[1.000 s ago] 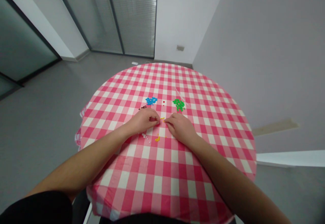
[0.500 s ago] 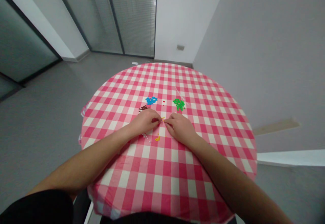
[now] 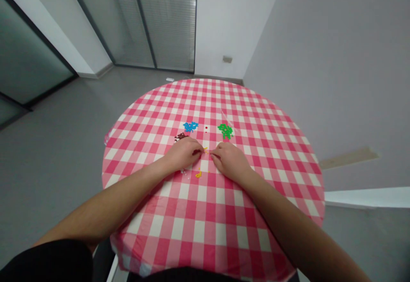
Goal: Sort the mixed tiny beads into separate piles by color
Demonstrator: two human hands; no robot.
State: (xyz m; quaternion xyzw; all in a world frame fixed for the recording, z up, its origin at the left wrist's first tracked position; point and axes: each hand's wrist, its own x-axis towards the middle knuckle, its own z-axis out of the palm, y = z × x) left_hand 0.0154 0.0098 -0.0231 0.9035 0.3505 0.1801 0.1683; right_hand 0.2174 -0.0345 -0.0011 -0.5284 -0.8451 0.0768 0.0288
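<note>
Both hands rest near the middle of the table, fingertips facing each other. My left hand (image 3: 185, 152) is closed in a pinch beside a few small yellow pieces (image 3: 206, 150); whatever it grips is too small to make out. On the other side of these pieces, my right hand (image 3: 229, 158) also pinches, its contents hidden by the fingers. Dark brown pieces (image 3: 181, 137) lie just beyond my left hand, partly covered by it. White pieces (image 3: 185, 173) show below my left wrist, next to a small yellow pile (image 3: 199, 174).
A blue pile (image 3: 191, 126) and a green pile (image 3: 225, 131) of small pieces lie farther back, with a red piece (image 3: 206, 127) between them. A red-and-white checked tablecloth (image 3: 205, 231) covers the round table. A wall stands beyond the far edge.
My right hand has drawn slightly to the right, widening the gap between the fingertips. More of the yellow pieces shows there. My left hand is nearly still.
</note>
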